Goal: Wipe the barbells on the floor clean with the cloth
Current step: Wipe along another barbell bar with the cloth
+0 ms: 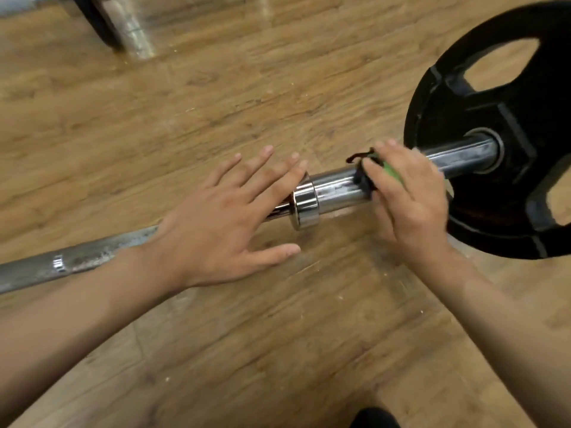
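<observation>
Chrome sleeve: the thick end of the barbell lies low over the wooden floor, running from the collar into the black plate. We judge that the plate props the bar up, so there is room to wipe round it.
Cloth: green and black, it sits on top of the sleeve between collar and plate, mostly hidden under our fingers.
Right hand: our fingers curl over the cloth and clamp it against the metal, so the pressure goes into the wipe. Blur hides the thumb.
Left hand: our fingers are straight and spread and hold nothing. The palm lies over the thin shaft just left of the collar, with the fingertips reaching the collar. We cannot tell whether it presses or hovers, but we judge it is there to stop the bar rolling.
Shaft: it is dull and speckled and runs off to the left, and it probably needs the cloth too.
Second barbell: it lies at the top left, blurred and well apart from our hands.
</observation>
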`<act>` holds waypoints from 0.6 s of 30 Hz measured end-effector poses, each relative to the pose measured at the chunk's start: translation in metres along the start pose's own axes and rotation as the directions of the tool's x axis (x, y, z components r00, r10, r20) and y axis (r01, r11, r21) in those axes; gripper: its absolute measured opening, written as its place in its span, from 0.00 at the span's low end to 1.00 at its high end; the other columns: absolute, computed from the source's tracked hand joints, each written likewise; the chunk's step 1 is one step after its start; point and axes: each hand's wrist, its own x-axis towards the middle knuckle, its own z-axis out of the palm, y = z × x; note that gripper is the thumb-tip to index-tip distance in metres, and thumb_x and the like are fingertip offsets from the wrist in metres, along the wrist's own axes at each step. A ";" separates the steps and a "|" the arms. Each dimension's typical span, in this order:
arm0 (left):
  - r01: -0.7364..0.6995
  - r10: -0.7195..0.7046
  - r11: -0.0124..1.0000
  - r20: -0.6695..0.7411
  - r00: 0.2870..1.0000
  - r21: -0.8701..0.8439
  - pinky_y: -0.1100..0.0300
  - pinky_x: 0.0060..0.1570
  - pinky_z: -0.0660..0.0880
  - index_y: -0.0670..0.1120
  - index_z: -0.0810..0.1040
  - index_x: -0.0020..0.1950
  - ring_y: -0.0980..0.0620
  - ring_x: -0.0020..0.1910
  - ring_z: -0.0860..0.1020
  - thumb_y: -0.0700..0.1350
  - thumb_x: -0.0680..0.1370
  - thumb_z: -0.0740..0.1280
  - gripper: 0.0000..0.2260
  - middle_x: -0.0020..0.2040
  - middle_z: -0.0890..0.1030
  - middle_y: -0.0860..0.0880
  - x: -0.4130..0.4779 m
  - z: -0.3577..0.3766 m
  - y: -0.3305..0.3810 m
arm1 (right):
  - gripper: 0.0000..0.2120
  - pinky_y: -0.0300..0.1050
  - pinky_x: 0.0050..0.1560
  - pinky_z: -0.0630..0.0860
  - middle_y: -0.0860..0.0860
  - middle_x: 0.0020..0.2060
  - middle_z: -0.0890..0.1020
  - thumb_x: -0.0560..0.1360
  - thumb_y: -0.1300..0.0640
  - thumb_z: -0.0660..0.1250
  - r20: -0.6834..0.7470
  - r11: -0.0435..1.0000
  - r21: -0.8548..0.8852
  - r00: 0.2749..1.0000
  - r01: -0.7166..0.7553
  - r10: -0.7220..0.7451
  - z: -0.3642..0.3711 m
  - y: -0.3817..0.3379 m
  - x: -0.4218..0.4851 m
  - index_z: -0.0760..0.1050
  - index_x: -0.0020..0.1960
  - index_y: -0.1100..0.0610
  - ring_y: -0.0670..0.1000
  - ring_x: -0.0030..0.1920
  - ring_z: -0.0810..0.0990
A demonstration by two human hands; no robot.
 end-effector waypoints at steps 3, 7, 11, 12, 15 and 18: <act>0.013 -0.013 1.000 -0.007 1.000 0.006 0.40 0.80 0.58 0.48 0.48 0.86 0.45 0.85 0.54 0.74 0.81 0.47 0.42 0.86 0.55 0.49 0.006 -0.001 -0.008 | 0.17 0.64 0.80 0.57 0.59 0.71 0.77 0.85 0.61 0.57 -0.204 0.883 -0.043 0.869 -0.468 0.451 -0.001 0.026 0.005 0.76 0.71 0.61 0.59 0.76 0.70; 0.028 -0.029 0.998 -0.014 0.999 -0.062 0.43 0.82 0.55 0.48 0.47 0.87 0.48 0.85 0.52 0.75 0.80 0.47 0.43 0.84 0.52 0.52 0.017 -0.004 -0.024 | 0.16 0.58 0.82 0.54 0.60 0.73 0.74 0.85 0.64 0.57 -0.223 0.812 0.134 0.781 -0.568 0.584 0.033 -0.044 0.037 0.76 0.71 0.62 0.61 0.79 0.65; -0.009 0.006 0.999 -0.055 0.998 -0.049 0.42 0.80 0.59 0.47 0.51 0.86 0.47 0.85 0.52 0.74 0.81 0.50 0.43 0.86 0.54 0.48 0.023 -0.006 -0.039 | 0.19 0.58 0.79 0.59 0.61 0.74 0.72 0.84 0.63 0.65 -0.004 0.994 0.106 1.000 -0.018 0.018 0.042 -0.050 0.024 0.72 0.75 0.58 0.59 0.78 0.66; -0.018 0.015 0.999 -0.067 0.998 -0.049 0.42 0.79 0.60 0.48 0.53 0.86 0.46 0.85 0.52 0.74 0.81 0.51 0.42 0.86 0.54 0.48 0.024 -0.006 -0.043 | 0.20 0.60 0.78 0.62 0.61 0.74 0.71 0.84 0.62 0.65 0.014 0.996 0.059 0.998 0.061 -0.062 0.042 -0.026 0.024 0.71 0.75 0.57 0.60 0.78 0.66; -0.047 0.040 0.990 -0.053 0.998 -0.130 0.40 0.79 0.60 0.50 0.52 0.86 0.45 0.85 0.49 0.73 0.82 0.51 0.39 0.86 0.54 0.50 0.033 -0.007 -0.055 | 0.19 0.63 0.78 0.62 0.64 0.74 0.72 0.85 0.61 0.60 -0.066 0.985 0.010 0.982 -0.174 0.174 0.040 0.033 0.033 0.70 0.75 0.59 0.64 0.78 0.66; -0.056 0.053 0.993 -0.029 0.998 -0.108 0.44 0.80 0.59 0.50 0.47 0.87 0.48 0.85 0.48 0.75 0.81 0.50 0.42 0.86 0.51 0.51 0.042 -0.007 -0.068 | 0.18 0.57 0.80 0.60 0.61 0.74 0.72 0.84 0.63 0.57 -0.261 0.790 0.169 0.746 -0.589 0.612 0.051 0.025 0.059 0.74 0.72 0.62 0.62 0.80 0.63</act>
